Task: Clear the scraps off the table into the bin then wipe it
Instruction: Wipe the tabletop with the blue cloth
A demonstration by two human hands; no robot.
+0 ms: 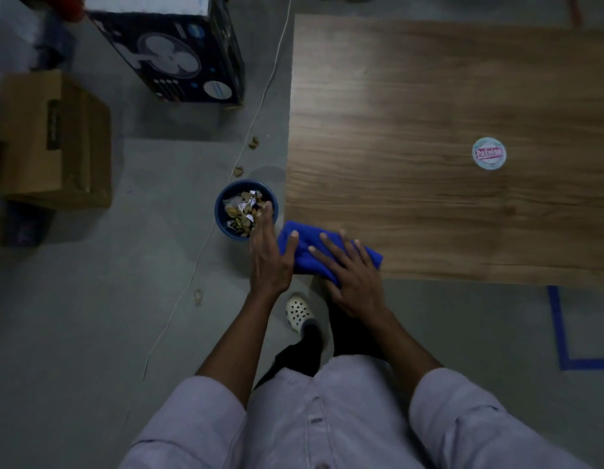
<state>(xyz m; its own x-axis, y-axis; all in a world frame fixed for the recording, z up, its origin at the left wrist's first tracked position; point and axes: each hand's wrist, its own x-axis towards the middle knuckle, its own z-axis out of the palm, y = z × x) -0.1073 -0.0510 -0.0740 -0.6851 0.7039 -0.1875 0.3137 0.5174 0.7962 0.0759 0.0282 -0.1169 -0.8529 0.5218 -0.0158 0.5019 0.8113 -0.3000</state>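
While the bin (222, 202), on the floor at 10 o'clock of the left hand (270, 257), holds the scraps (241, 211), stray bits (253, 142) lie on the floor at its 12 and 7 o'clock, so clearing looks mostly done. Left hand: fingers straight, edge-on at the counter (429, 113) corner, thumb on the blue cloth (368, 255). Right hand (353, 280): flat, fingers spread, pressing the cloth. Cloth is on the near-left corner, two edges close. Wipe looks barely begun. Open top runs toward 1–3 o'clock, with only a round sticker (489, 153) there.
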